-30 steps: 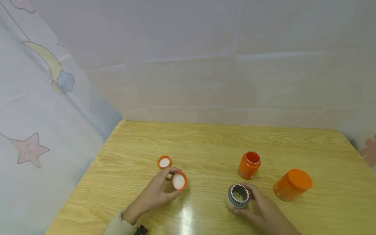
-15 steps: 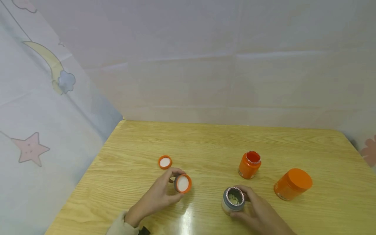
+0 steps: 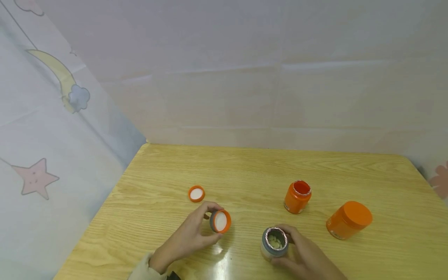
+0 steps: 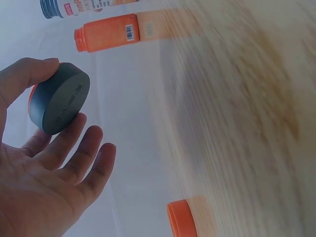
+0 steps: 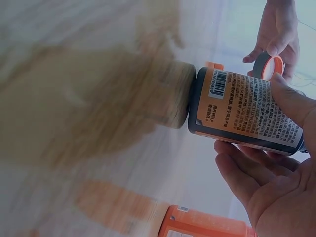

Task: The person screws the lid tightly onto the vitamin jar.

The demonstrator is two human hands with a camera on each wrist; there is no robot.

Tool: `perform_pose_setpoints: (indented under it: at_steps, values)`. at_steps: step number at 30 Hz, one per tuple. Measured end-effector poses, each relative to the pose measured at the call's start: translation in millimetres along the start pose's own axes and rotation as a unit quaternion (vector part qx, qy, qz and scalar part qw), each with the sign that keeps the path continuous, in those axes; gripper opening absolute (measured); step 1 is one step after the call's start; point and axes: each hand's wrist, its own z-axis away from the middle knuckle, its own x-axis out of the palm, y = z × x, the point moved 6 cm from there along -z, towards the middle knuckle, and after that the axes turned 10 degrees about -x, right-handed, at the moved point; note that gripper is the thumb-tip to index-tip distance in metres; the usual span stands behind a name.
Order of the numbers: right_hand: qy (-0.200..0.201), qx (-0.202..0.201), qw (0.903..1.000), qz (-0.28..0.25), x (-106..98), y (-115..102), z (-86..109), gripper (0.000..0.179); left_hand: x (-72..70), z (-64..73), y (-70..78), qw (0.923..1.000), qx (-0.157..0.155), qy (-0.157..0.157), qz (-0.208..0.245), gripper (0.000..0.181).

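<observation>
My left hand [image 3: 190,239] pinches a dark grey screw lid [image 3: 220,221] between thumb and fingers. The lid's orange rim and white liner face right toward the bottle; in the left wrist view its grey top [image 4: 66,101] shows. My right hand [image 3: 306,254] grips a grey pill bottle [image 3: 267,252] around its side. It is uncapped, with torn foil around the mouth and pale tablets [image 3: 275,242] inside. In the right wrist view the bottle's printed orange label [image 5: 232,106] faces the camera, its base right at the tabletop. A gap separates lid and bottle.
An uncapped orange bottle [image 3: 295,200] with torn foil at its mouth stands behind my right hand. Farther right is a capped orange bottle [image 3: 346,221]. An orange lid [image 3: 191,197] lies liner up beyond my left hand on the wooden table [image 3: 245,171]. Patterned cloth [image 3: 105,112] hangs behind.
My left hand has moved right and slightly nearer me with the lid. The right hand has brought the grey bottle left and a little nearer me, narrowing the gap. Other things stayed put.
</observation>
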Motion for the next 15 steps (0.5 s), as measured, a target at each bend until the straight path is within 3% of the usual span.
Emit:
perform_pose_setpoints:
  at_steps: [11, 15]
  values:
    - [0.002, -0.016, 0.9998, -0.010, 3.2, -4.9, -1.3, 0.068, -0.1, 1.9, 4.8, 1.0000, 0.008, 0.003, 0.002, 0.057]
    - [0.010, -0.045, 0.9989, -0.009, 5.3, -5.3, -1.6, 0.070, -0.4, 2.7, 6.6, 0.9999, 0.009, 0.005, -0.002, 0.057]
